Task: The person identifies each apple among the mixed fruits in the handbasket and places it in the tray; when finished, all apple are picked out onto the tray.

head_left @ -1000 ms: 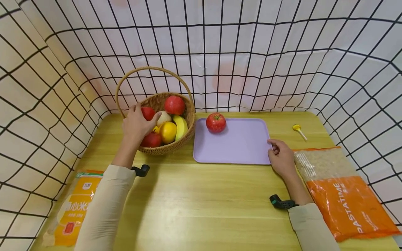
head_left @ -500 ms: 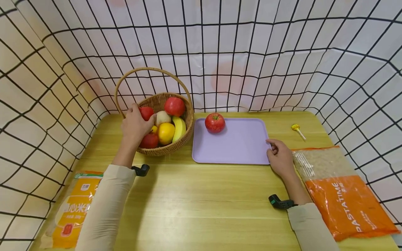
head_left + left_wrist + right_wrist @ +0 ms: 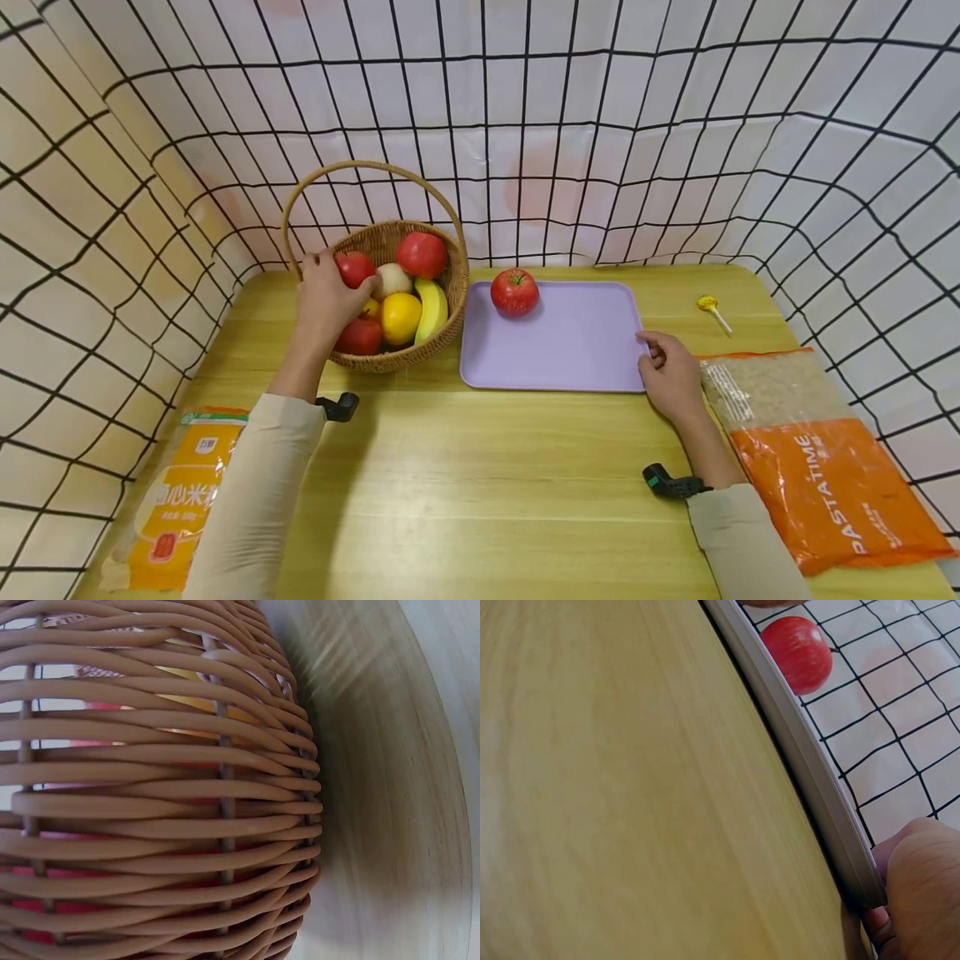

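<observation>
Lilac tray (image 3: 562, 350) is pinched by the right hand (image 3: 671, 375), seemingly for steadiness, while whether the red apple (image 3: 356, 268) beside the left hand (image 3: 326, 293) is gripped cannot be told.

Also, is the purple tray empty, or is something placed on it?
Not empty: one red apple rests on the tray, at its far left part.

Basket (image 3: 397, 359) left of tray (image 3: 573, 342), 1 apple (image 3: 514, 292) on tray — lollipop (image 3: 707, 304) right

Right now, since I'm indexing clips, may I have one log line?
left hand: on basket, left side; right hand: gripping tray, right edge; on tray: red apple
</observation>
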Available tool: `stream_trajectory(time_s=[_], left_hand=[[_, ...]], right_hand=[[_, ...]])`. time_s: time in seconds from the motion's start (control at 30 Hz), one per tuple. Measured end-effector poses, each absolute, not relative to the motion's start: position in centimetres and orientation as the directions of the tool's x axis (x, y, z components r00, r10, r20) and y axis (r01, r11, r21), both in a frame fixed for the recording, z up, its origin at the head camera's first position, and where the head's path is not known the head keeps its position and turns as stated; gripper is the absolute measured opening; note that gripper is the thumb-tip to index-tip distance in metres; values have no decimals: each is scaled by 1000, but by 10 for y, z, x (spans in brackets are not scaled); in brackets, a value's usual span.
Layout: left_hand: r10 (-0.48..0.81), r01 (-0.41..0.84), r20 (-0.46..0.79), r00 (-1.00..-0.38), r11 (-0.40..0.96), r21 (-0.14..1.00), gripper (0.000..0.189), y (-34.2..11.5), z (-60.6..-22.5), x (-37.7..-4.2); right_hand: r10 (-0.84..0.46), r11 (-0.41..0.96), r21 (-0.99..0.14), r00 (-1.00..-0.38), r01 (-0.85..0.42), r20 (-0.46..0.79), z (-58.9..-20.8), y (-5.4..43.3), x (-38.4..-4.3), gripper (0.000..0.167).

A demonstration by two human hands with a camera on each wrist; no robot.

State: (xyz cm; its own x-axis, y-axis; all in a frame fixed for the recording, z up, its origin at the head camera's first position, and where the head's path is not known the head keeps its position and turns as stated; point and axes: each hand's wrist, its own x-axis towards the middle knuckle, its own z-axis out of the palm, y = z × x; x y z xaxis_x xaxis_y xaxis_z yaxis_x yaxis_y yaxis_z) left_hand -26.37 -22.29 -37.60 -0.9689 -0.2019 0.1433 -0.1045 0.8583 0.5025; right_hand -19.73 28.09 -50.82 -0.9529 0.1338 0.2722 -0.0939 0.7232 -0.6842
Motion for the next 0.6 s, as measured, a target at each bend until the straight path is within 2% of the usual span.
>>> stream_trajectory(time_s=[0.13, 0.4, 0.6], left_hand=[[-183, -71, 152, -971, 833, 549, 87, -222, -373, -262], [-171, 18, 248, -954, 789, 614, 76, -222, -369, -259], [-149, 98, 327, -933, 770, 631, 76, -217, -369, -250]], right_hand=[[135, 721, -686, -952, -96, 275, -507, 281, -197, 37], [115, 726, -679, -953, -112, 280, -506, 282, -197, 38], [125, 725, -681, -952, -104, 279, -506, 281, -197, 38]])
